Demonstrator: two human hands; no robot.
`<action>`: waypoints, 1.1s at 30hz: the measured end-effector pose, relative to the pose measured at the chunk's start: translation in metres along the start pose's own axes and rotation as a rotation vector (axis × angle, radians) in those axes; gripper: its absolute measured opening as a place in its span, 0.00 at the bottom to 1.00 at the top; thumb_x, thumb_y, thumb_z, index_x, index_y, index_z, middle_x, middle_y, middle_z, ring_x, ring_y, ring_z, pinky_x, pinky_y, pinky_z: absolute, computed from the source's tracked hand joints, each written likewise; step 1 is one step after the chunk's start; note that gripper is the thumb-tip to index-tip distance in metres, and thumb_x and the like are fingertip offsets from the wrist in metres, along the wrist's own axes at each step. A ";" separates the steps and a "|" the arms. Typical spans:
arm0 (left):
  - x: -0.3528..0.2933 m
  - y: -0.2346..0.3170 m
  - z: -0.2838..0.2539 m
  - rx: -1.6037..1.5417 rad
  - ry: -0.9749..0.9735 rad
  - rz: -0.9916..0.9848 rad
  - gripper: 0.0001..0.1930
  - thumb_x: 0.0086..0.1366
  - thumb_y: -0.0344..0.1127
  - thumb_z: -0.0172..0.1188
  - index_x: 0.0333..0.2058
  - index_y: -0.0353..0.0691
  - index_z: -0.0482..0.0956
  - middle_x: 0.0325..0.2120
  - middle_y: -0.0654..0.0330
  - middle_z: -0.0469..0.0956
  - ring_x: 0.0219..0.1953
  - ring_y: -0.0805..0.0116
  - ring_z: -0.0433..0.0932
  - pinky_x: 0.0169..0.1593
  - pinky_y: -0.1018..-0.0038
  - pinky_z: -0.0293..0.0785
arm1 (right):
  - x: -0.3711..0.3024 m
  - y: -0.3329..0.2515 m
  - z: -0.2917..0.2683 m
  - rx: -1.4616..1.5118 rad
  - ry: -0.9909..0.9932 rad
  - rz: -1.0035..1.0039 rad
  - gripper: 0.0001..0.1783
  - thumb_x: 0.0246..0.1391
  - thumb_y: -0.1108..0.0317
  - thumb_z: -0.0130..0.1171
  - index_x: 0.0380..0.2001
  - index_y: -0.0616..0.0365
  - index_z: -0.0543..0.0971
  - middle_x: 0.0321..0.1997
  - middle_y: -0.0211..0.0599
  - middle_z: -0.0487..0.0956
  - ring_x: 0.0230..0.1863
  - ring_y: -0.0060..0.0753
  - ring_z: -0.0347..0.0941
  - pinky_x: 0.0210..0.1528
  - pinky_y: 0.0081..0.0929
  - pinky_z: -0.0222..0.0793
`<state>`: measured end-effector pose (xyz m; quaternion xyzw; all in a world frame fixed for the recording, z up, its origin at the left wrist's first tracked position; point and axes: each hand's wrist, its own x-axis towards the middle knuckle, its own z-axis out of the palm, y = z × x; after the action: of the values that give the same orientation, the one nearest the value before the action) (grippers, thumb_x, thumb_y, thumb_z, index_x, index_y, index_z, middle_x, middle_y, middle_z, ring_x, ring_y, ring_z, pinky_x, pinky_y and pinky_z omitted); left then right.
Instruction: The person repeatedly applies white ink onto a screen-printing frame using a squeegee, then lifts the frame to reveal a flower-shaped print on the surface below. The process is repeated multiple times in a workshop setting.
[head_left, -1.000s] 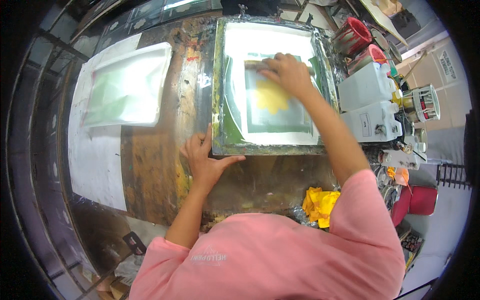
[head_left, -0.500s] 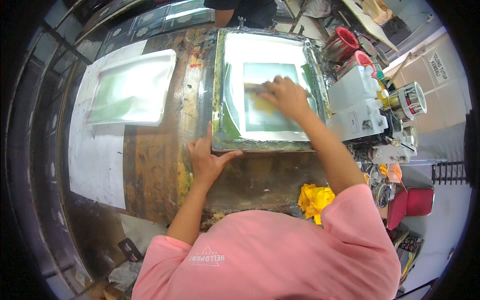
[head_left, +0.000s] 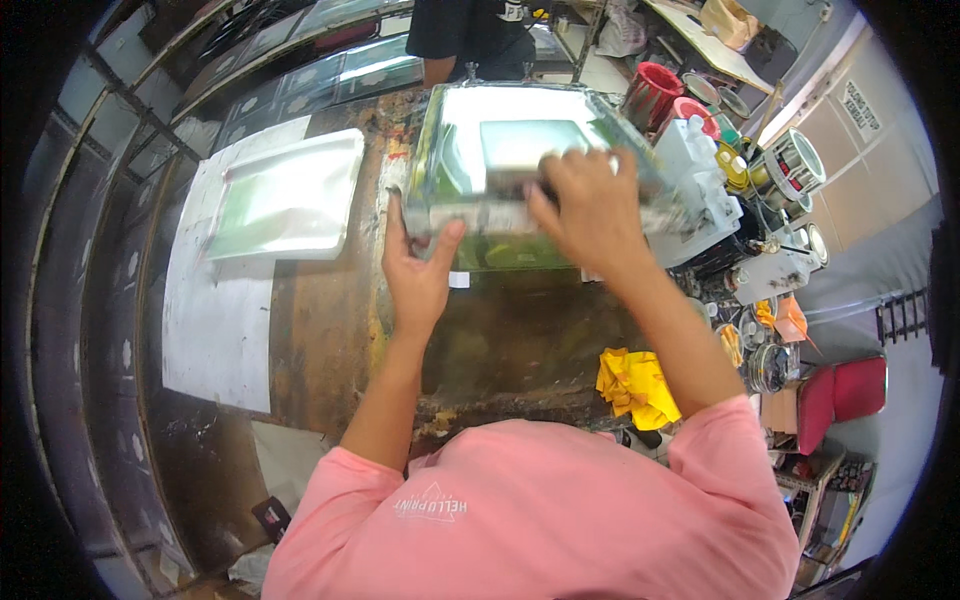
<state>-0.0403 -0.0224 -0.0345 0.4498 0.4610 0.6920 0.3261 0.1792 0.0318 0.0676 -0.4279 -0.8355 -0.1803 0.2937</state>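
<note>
The near edge of a screen-printing frame [head_left: 480,218] is tilted up off the table, its far edge still by the hinge clamps. Under its near left corner, my left hand [head_left: 420,268] grips the frame, thumb and forefinger apart around the edge. My right hand [head_left: 592,205] is closed around a dark squeegee [head_left: 510,182], partly hidden by the fingers and blurred, over the frame's near side. Below the raised edge shows a green, shiny sheet [head_left: 510,254] on the table, with a small white tab [head_left: 459,280] at its near side.
A translucent sheet [head_left: 285,200] lies on white paper [head_left: 215,330] to the left. Paint cans [head_left: 655,92] and white jugs [head_left: 690,170] crowd the right. A yellow cloth [head_left: 637,388] lies near my right arm. Another person [head_left: 470,45] stands beyond the table.
The frame's near edge has risen from the table, uncovering the green sheet. My left hand has moved up with its corner. My right hand and the squeegee have come nearer.
</note>
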 end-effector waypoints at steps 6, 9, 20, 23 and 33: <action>-0.004 -0.009 -0.022 1.083 -0.293 0.202 0.59 0.64 0.74 0.63 0.78 0.35 0.52 0.70 0.33 0.63 0.73 0.36 0.60 0.75 0.36 0.43 | 0.080 0.035 -0.010 -0.008 0.138 -0.039 0.24 0.63 0.44 0.63 0.31 0.57 0.83 0.30 0.39 0.81 0.37 0.45 0.80 0.50 0.44 0.63; -0.037 -0.037 -0.034 1.482 -0.414 0.110 0.58 0.64 0.85 0.46 0.80 0.48 0.54 0.76 0.33 0.53 0.80 0.30 0.42 0.72 0.23 0.18 | 0.110 0.045 -0.014 -0.001 0.176 -0.040 0.27 0.65 0.41 0.61 0.33 0.58 0.85 0.30 0.41 0.84 0.35 0.47 0.80 0.48 0.43 0.63; 0.045 -0.010 0.019 0.742 -0.149 0.067 0.35 0.70 0.45 0.69 0.66 0.25 0.73 0.61 0.37 0.79 0.58 0.47 0.83 0.59 0.59 0.76 | 0.150 0.059 -0.024 0.060 0.113 0.005 0.31 0.66 0.37 0.58 0.32 0.58 0.85 0.33 0.50 0.85 0.35 0.54 0.80 0.45 0.44 0.65; 0.060 0.001 0.002 0.630 -0.013 0.001 0.30 0.67 0.35 0.69 0.64 0.26 0.75 0.43 0.44 0.85 0.37 0.60 0.85 0.42 0.67 0.80 | 0.150 0.056 -0.026 0.069 0.152 -0.027 0.31 0.66 0.37 0.58 0.32 0.59 0.85 0.33 0.51 0.84 0.35 0.54 0.79 0.45 0.44 0.65; 0.160 -0.006 -0.195 0.897 0.196 -0.003 0.34 0.58 0.30 0.67 0.64 0.27 0.76 0.43 0.42 0.88 0.39 0.62 0.89 0.43 0.68 0.82 | 0.128 0.047 -0.024 0.025 0.130 0.031 0.31 0.65 0.39 0.61 0.33 0.63 0.85 0.32 0.48 0.83 0.34 0.55 0.75 0.47 0.41 0.64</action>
<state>-0.2816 0.0514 -0.0215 0.4782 0.7442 0.4631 0.0550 0.1667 0.1233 0.1710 -0.4244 -0.8101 -0.1927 0.3555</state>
